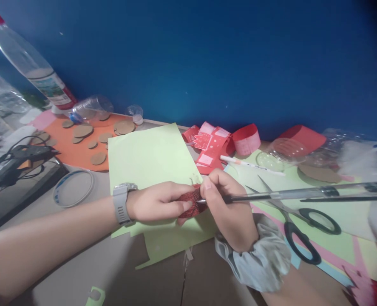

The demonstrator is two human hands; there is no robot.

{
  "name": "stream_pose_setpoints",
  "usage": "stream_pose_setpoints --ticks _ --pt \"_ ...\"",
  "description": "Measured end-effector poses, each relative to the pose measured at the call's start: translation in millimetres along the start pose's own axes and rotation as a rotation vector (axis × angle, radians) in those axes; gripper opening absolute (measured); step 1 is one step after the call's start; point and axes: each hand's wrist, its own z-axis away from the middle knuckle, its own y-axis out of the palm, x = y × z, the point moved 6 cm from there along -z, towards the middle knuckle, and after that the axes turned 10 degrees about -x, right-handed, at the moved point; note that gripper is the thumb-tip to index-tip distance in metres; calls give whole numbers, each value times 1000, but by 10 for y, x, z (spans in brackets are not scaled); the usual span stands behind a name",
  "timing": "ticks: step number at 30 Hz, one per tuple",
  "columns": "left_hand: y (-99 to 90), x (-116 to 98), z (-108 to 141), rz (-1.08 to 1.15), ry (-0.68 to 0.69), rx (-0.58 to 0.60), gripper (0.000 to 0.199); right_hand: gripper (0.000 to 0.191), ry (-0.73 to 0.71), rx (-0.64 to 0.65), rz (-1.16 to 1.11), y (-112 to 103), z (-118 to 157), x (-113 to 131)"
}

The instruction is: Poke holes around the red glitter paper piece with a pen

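1. While the left hand (158,204) is pinching the dark red piece (197,211) over the green paper (146,155), the right hand (234,221) is gripping the pen (290,195).
2. Its tip is apparently working at the piece, likely requiring steady support next.

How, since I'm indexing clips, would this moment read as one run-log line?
left hand: holds patterned red piece | right hand: holds pen, tip at that piece | underneath: light-green paper | at right: open scissors
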Motion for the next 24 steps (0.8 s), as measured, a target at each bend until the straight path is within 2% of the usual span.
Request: stream_pose_setpoints --ticks 24 --pt "1 -14 -10 -12 -7 3 19 29 -15 -19 21 -13 3 -5"
